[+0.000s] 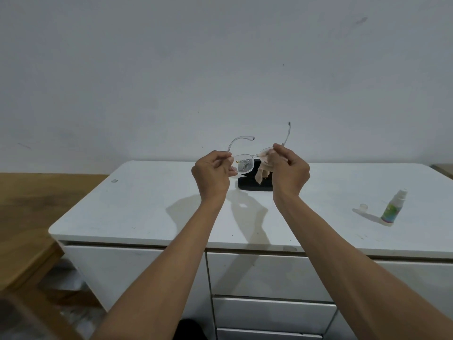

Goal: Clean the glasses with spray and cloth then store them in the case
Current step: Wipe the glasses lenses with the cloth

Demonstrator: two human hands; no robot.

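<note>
I hold clear-framed glasses [243, 165] up in front of me, above the white cabinet top, temples unfolded and pointing away. My left hand [212, 175] pinches the frame's left end; droplets dot the left lens. My right hand [289, 169] presses a beige cloth [263, 171] onto the right lens, and the cloth's tail hangs down. Behind the hands a black glasses case [255, 186] lies on the top, partly hidden. The spray bottle [392, 208] stands at the right, its clear cap [363, 206] off beside it.
The white cabinet top [152, 207] has rounded corners and drawers below. A plain wall stands close behind it. A wooden surface [27, 217] runs along the left, lower down. A small dark speck [114, 180] lies on the top's far left.
</note>
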